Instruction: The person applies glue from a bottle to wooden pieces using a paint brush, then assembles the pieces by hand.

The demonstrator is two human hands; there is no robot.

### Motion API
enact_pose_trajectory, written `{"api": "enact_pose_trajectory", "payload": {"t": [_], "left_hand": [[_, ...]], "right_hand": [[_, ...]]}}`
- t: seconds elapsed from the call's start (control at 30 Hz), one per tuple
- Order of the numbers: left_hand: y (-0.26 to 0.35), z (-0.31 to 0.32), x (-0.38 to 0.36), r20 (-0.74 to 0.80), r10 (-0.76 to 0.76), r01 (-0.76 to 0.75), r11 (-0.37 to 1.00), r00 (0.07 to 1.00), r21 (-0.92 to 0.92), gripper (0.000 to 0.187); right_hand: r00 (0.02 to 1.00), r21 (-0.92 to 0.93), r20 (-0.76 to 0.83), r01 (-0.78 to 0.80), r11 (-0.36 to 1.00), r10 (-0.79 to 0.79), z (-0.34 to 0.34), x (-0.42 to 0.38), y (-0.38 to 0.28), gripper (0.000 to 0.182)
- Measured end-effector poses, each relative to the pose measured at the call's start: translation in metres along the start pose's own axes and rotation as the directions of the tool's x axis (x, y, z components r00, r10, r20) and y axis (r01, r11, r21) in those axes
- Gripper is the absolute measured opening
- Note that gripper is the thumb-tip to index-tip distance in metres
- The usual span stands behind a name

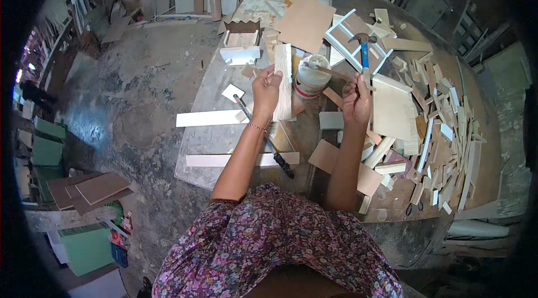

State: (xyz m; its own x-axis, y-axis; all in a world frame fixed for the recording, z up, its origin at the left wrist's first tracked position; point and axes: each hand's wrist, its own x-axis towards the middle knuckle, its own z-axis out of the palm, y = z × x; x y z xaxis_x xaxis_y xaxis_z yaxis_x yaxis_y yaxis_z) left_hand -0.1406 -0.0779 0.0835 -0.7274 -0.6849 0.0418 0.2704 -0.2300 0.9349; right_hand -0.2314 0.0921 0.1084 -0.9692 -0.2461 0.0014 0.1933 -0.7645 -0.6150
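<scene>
My left hand [265,89] grips the edge of a pale wooden board [283,88], which stands up lengthwise over the table. The fingers of my right hand [357,99] are closed round a thin wooden stick [335,73]; its far end reaches over the open mouth of a white tub [311,83]. Whitish residue coats the tub's rim, and its contents look pale. Just beyond my right hand lies a claw hammer [365,56] with a blue handle, near a white slatted frame [342,35]. Beside my left forearm is a dark rod-like tool [263,133].
A small wooden box [241,46] sits at the table's far left. White strips [207,119] lie on the near left. Many offcuts [443,124] are heaped at the right, with scissors [414,208] by the near edge. Brown panels [89,189] rest at lower left.
</scene>
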Motion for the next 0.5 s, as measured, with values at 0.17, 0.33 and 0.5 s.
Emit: {"api": "enact_pose_trajectory", "payload": {"t": [0.17,0.33,0.5], "left_hand": [[0.016,-0.012,-0.008,0.000,0.002,-0.002,0.999,1.000,0.044,0.028],[0.027,-0.015,-0.012,0.002,0.004,-0.004,1.000,1.000,-0.010,0.028],[0.032,-0.019,-0.014,0.019,-0.035,0.035,0.999,0.999,0.033,0.027]], "right_hand": [[0.996,-0.012,0.082,-0.031,0.999,0.032,0.003,-0.016,0.010,0.022],[0.985,-0.106,0.172,0.045,0.993,-0.026,0.000,-0.019,0.019,0.022],[0.982,-0.103,0.184,0.048,0.993,-0.029,0.000,-0.019,0.028,0.019]]}}
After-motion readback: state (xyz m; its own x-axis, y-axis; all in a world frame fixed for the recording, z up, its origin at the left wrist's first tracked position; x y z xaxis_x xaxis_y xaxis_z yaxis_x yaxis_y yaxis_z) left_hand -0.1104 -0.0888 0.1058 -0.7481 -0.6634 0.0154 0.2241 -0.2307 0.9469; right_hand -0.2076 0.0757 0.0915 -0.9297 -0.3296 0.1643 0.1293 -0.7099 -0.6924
